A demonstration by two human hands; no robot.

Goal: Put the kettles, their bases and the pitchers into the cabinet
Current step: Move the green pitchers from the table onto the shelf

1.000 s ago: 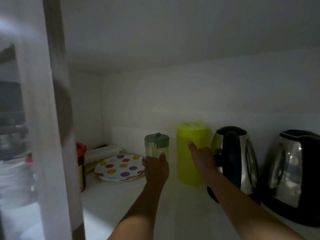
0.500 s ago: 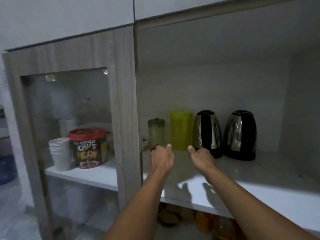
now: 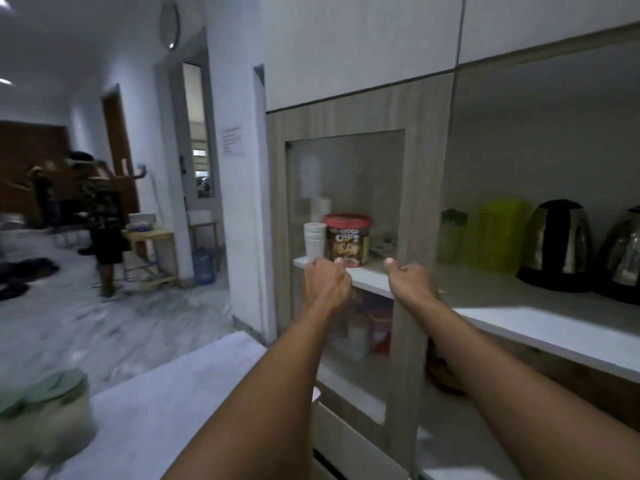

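Cabinet shelf (image 3: 519, 301) bears green-lidded pitcher (image 3: 452, 237), yellow pitcher (image 3: 502, 233), near kettle (image 3: 557, 244) and far kettle (image 3: 623, 252), all upright, the near kettle's handle facing outward; left hand (image 3: 327, 282) and right hand (image 3: 412, 284) curled, empty

Red-lidded cereal tub (image 3: 348, 242) just beside stacked white cups (image 3: 314, 239); blue water bottle (image 3: 203, 266) near wooden table (image 3: 152, 237)

Clearance: open bay to my right
The shelf front (image 3: 502, 299) is bare; green pitcher (image 3: 452, 237), yellow pitcher (image 3: 502, 233) and kettles (image 3: 557, 244) line its back; glass door (image 3: 346, 188) closes off my left bay.
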